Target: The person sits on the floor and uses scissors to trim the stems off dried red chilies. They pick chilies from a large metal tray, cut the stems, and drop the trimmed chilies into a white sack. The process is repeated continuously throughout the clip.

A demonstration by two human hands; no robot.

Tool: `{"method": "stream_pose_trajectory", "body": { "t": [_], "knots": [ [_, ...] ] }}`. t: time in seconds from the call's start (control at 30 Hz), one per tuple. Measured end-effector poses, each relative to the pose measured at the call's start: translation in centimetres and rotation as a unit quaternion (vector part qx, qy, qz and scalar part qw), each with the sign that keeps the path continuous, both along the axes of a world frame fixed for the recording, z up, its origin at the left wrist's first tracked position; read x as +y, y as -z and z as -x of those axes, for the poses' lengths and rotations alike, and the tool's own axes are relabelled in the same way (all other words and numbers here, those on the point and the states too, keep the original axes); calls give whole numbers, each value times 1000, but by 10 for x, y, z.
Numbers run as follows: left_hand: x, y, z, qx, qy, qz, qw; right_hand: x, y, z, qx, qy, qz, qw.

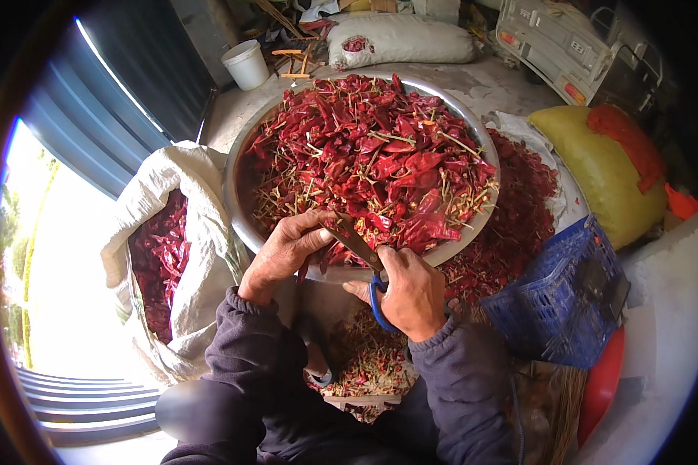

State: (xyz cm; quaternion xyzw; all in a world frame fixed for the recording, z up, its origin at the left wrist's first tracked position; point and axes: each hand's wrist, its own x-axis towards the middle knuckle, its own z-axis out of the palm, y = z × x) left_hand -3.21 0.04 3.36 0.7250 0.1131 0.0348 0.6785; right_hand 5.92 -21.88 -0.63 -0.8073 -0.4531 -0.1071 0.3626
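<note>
A wide metal basin [232,192], heaped with dried red chili peppers [349,128] and pale cut stems, stands in front of me. My right hand [410,288] grips blue-handled scissors [358,243], whose dark blades point up and left. Over the basin's near rim, my left hand [294,247] pinches a chili by its stem end close to the blade tips. Its fingers partly hide that chili, and red pods hang below them. Whether the blades touch the stem cannot be made out.
At left a white woven sack [157,168] gapes, chilies inside. More chilies [500,244] lie on the floor at right, by a blue plastic crate [558,296] and a yellow-green sack [599,168]. Stem scraps [372,366] cover the floor between my feet. Behind stands a white bucket [246,65].
</note>
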Motion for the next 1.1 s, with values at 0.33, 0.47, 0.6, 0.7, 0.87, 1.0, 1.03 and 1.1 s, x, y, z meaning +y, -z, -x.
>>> {"method": "stream_pose_trajectory", "body": {
  "t": [0.33, 0.47, 0.6, 0.7, 0.87, 1.0, 1.03, 1.1],
  "knots": [
    [10, 12, 23, -12, 18, -35, 999, -14, -1, 39, 37, 25, -37, 998],
    [10, 29, 26, -94, 105, -69, 988, -35, 15, 62, 74, 17, -60, 995],
    [-2, 27, 28, -18, 129, -33, 991, -52, 25, 60, 83, 18, -30, 996],
    [-7, 33, 30, -48, 95, -86, 991, -56, 26, 46, 72, -11, -18, 997],
    [-27, 29, 18, -55, 143, -160, 975, -70, 31, 37, 95, -15, 35, 995],
    [-39, 33, 20, -9, 90, -18, 996, -71, 27, 27, 102, -20, 61, 993],
    [-41, 33, 19, -5, 76, 10, 997, -72, 26, 25, 108, -26, 59, 992],
    [-41, 25, 20, 59, 68, 92, 992, -69, 24, 24, 132, -32, 61, 989]
  ]
}}
